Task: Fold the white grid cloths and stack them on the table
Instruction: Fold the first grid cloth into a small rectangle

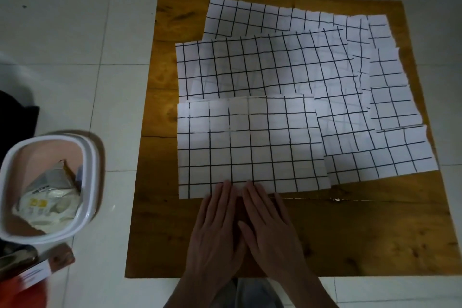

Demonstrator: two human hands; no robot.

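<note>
Both hands lie flat, palms down, side by side at the near middle of the table (375,232). Left hand (215,227): fingers straight and together, tips resting on the near edge of the folded cloth (250,145). Right hand (270,225): same posture, fingers straight and slightly fanned, tips at the same edge. Thumbs meet between the hands. Neither hand is curled round anything; nothing is gripped.

Folded cloth: white, thin, black grid lines, roughly rectangular, lying smooth on the near-left part of the spread. Its far edge overlaps a larger grid cloth (262,65) lying open and flat, faint lines showing through it. Another grid cloth (250,17) lies beyond that, toward the far edge. More grid pieces (395,112) overlap along the right side, edges uneven, slightly rippled.

Table: square wooden top, amber-brown, visible grain and dark knots, a thin crack running across just beyond the fingertips.

Floor (75,32): pale glossy tiles. Left of table: a white-rimmed, rounded bin (92,157) with a pink inner wall, holding crumpled packaging (47,197).
</note>
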